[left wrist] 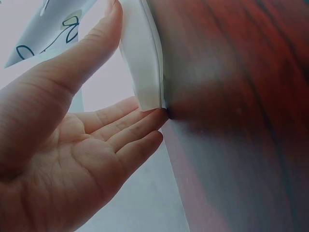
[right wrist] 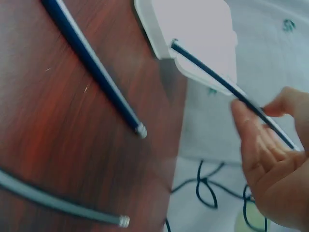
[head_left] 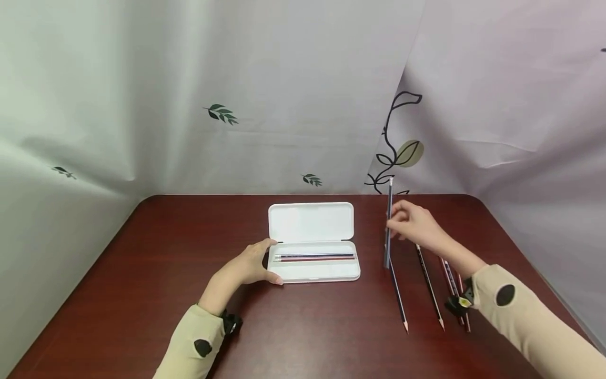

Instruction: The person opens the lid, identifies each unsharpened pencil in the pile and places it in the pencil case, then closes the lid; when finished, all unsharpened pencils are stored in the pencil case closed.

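A white pencil case (head_left: 314,272) lies with its lid (head_left: 311,222) raised at the back. Inside its rear compartment are a dark blue pencil (head_left: 317,256) and a red pencil (head_left: 326,259). My left hand (head_left: 250,264) holds the case's left end, thumb at the front corner and fingers towards the hinge; the left wrist view shows fingertips touching its wall (left wrist: 145,53). To the right of the case, my right hand (head_left: 416,223) pinches a dark blue pencil (head_left: 389,210) between thumb and fingers. That pencil stands nearly upright in the head view, white end up.
Below the right hand a dark blue pencil (head_left: 399,300) and a black pencil (head_left: 431,289) lie on the brown table (head_left: 303,326). Further right, several red and striped pencils (head_left: 450,276) are partly covered by the right wrist. A pale patterned curtain (head_left: 284,105) hangs behind.
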The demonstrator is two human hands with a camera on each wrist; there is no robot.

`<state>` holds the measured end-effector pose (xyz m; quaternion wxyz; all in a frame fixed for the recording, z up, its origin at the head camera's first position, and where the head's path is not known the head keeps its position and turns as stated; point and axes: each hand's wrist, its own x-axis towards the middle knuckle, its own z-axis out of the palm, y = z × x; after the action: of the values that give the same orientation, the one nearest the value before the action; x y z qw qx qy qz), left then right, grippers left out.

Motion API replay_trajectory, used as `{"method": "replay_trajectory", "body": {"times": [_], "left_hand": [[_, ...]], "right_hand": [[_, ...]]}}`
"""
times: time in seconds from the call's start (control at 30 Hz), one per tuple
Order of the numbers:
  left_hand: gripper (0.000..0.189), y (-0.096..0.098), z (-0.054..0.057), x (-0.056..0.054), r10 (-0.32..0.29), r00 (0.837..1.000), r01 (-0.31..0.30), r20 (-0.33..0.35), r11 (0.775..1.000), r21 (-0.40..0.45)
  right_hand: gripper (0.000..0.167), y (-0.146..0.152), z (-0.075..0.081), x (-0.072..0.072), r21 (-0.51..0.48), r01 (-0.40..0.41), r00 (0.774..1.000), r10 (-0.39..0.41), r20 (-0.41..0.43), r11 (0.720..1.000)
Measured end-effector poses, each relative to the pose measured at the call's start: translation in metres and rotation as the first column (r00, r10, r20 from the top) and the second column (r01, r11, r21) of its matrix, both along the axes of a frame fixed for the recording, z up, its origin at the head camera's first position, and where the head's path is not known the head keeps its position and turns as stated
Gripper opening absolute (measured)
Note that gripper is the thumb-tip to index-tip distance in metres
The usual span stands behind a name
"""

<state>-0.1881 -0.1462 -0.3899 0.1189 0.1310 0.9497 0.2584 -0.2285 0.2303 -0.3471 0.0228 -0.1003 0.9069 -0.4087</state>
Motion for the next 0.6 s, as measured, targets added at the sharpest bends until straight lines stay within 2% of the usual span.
{"method": "replay_trajectory", "body": {"times": [0.17,0.27,0.33,0.43,0.53,0.6], "left_hand": [[0.092,-0.001,0.002,-0.002,-0.005,1.000,0.005,-0.010,1.000,-0.004],[0.092,-0.002,0.003,-0.003,-0.009,1.000,0.009,-0.017,1.000,-0.001],[0.092,-0.002,0.004,-0.003,-0.005,1.000,0.005,-0.022,1.000,-0.001],[0.092,-0.001,0.003,-0.002,0.008,1.000,-0.008,-0.009,1.000,0.002],[0.093,0.001,0.002,-0.001,0.005,1.000,-0.005,0.001,1.000,0.000],[0.092,0.002,0.001,-0.001,0.003,1.000,-0.003,0.007,1.000,0.003]], "right_hand": [[0.031,-0.030,-0.001,-0.017,-0.125,-0.038,0.996,0.027,-0.088,0.991],[0.030,-0.049,-0.002,-0.024,-0.142,-0.095,0.987,0.075,-0.142,0.985],[0.030,-0.061,-0.004,-0.026,-0.105,-0.147,0.975,0.126,-0.184,0.983],[0.029,-0.076,-0.010,-0.028,0.011,-0.217,0.945,0.213,-0.247,0.976],[0.029,-0.086,-0.016,-0.026,0.118,-0.259,0.917,0.282,-0.283,0.959],[0.029,-0.090,-0.018,-0.024,0.151,-0.266,0.908,0.300,-0.292,0.952]]}}
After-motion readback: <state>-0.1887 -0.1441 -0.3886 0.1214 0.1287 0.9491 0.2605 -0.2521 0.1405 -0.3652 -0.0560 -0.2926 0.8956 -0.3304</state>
